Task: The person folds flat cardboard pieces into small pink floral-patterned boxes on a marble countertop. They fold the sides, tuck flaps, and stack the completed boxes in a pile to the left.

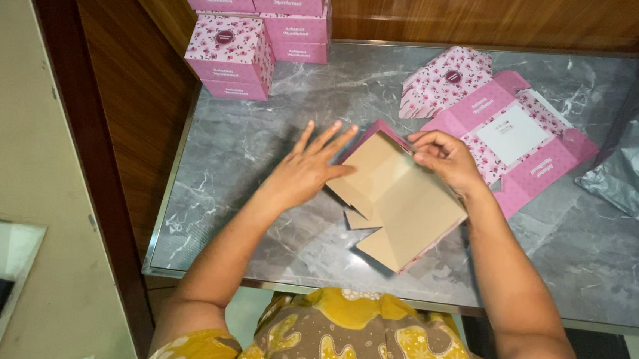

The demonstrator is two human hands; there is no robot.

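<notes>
Half-folded box (397, 200), pinched by right fingers (428, 146), left palm (305, 172) flat, on grey marble counter (262, 145).

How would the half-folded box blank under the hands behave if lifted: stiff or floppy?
The box blank is thin card, so probably light. Its creased flaps stick out at angles, so it would likely flex and hinge along the folds rather than stay rigid. The left hand presses flat on it and the right hand pinches an edge, suggesting it springs open.
</notes>
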